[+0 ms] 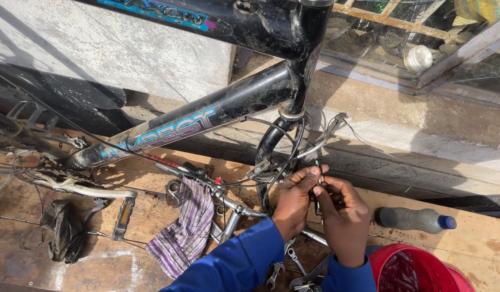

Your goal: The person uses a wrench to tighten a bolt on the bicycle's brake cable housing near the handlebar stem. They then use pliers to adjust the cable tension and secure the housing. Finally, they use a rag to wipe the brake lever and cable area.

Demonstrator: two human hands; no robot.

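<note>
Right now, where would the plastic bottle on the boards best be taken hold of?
Grip the plastic bottle around its mid-body, coming from above: it lies on its side on the wooden boards, blue cap pointing right, its round barrel free beside the red bucket.

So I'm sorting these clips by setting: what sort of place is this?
Probably an outdoor or open-front bicycle repair spot. A black bike frame stands over a worn wooden platform, spanners lie loose on the boards, and both hands work at a brake cable by the fork.
</note>
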